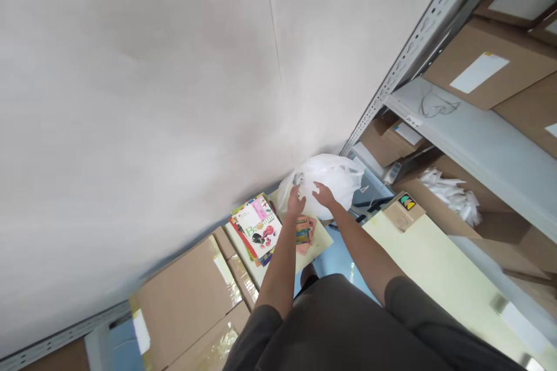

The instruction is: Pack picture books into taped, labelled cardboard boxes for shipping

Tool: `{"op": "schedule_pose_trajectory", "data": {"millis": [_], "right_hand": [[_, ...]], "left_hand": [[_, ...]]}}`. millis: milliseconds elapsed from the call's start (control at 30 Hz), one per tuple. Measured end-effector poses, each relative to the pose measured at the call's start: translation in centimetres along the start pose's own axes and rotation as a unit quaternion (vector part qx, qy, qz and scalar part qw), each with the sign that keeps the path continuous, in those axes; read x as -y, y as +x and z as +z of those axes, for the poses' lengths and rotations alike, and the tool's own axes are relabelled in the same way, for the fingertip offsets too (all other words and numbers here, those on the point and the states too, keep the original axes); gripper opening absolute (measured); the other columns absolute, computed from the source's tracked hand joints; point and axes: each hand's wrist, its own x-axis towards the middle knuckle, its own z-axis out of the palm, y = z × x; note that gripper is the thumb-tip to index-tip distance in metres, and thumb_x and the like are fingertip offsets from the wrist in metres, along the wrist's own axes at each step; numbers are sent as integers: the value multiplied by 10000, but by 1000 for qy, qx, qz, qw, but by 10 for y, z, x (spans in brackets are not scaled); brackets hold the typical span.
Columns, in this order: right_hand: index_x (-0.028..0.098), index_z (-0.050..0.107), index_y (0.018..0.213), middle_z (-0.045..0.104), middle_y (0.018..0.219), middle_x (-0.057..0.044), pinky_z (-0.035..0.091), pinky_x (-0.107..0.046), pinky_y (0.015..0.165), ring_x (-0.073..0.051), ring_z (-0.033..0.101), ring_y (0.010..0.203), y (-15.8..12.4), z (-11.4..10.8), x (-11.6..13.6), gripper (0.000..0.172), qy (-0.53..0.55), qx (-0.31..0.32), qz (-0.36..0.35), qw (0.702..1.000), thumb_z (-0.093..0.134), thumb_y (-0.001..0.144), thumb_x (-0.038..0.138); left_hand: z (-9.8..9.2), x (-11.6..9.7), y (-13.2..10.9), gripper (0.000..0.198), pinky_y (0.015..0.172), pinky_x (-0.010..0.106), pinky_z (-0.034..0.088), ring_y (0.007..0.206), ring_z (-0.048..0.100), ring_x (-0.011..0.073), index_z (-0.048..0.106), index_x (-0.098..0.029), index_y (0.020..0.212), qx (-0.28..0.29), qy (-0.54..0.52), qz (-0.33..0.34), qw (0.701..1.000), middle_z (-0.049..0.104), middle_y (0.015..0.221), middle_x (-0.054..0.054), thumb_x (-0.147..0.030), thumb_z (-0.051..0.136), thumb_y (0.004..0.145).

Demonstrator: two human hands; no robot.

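Observation:
A bulging white plastic bag (335, 177) rests against the wall at the end of a pale tabletop. My left hand (296, 203) is at the bag's near left side, its thumb and fingers parted. Over the bag's front, my right hand (323, 193) has its fingers spread and nothing in them. Whether either hand touches the plastic I cannot tell. Left of my left forearm lies a stack of books or magazines (256, 229), the top one with a white cover. Orange-pink printed cards or booklets (304, 231) lie between my forearms, partly hidden.
Large cardboard boxes (191, 290) stand at the lower left. A metal shelf (470, 127) with cartons rises on the right, one open carton holding white pieces (450, 194). A small brown box (404, 213) sits on the pale table (435, 266) at the right.

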Motion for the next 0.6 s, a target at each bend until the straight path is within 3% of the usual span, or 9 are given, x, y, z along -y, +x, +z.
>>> {"op": "schedule_pose_trajectory", "data": {"millis": [67, 133, 233, 300, 400, 467, 600], "right_hand": [[202, 667, 1462, 794, 1282, -113, 581, -388, 1049, -252, 765, 1115, 8, 13, -1, 499, 16, 41, 21, 999, 685, 966, 256], [209, 754, 1291, 820, 1086, -75, 584, -357, 981, -235, 763, 1004, 11, 23, 0, 323, 12, 66, 20, 998, 672, 987, 277], [217, 795, 1014, 804, 1010, -75, 568, -367, 990, -234, 728, 1007, 10, 30, 5, 183, 26, 35, -17, 999, 626, 1000, 285], [230, 790, 976, 800, 1040, -71, 571, -379, 991, -237, 718, 1031, 6, 29, 11, 178, 85, 9, -33, 996, 630, 982, 307], [221, 779, 965, 798, 1000, -52, 594, -394, 946, -249, 731, 986, -5, 19, 21, 191, 203, 35, -29, 978, 641, 950, 353], [209, 767, 1035, 800, 1025, -56, 606, -401, 938, -252, 741, 995, -15, 7, 26, 208, 269, 50, -27, 961, 676, 907, 345], [252, 669, 1376, 757, 1323, -98, 624, -407, 963, -234, 740, 1112, -41, -23, 30, 555, 302, 12, -25, 953, 703, 822, 237]], "left_hand": [[7, 3, 7, 724, 1085, 531, 585, 1146, 754, 305, 472, -218, 1656, -9, -37, -48, 998, 490, 1666, 226, -319, 681, 970], [11, 2, 13, 716, 1113, 503, 566, 1177, 740, 302, 488, -216, 1645, -19, -58, -67, 996, 532, 1634, 211, -310, 685, 963], [10, -5, 17, 569, 1117, 464, 559, 1240, 710, 293, 634, -204, 1506, -13, -34, -63, 997, 621, 1540, 191, -245, 683, 941], [6, -14, 16, 425, 1066, 451, 580, 1182, 733, 293, 722, -159, 1350, -1, 2, -84, 996, 665, 1465, 218, -203, 682, 929], [-7, -27, 8, 286, 1002, 429, 590, 1050, 766, 279, 753, -138, 1201, 1, 51, -111, 993, 765, 1251, 200, -193, 696, 926], [-20, -37, 0, 223, 987, 423, 587, 1028, 769, 275, 757, -172, 1148, -12, 68, -91, 993, 802, 1123, 142, -223, 692, 941], [-51, -60, -15, 173, 1006, 432, 582, 1105, 754, 293, 763, -210, 1095, -64, 81, -11, 995, 806, 1174, 130, -295, 674, 974]]}}
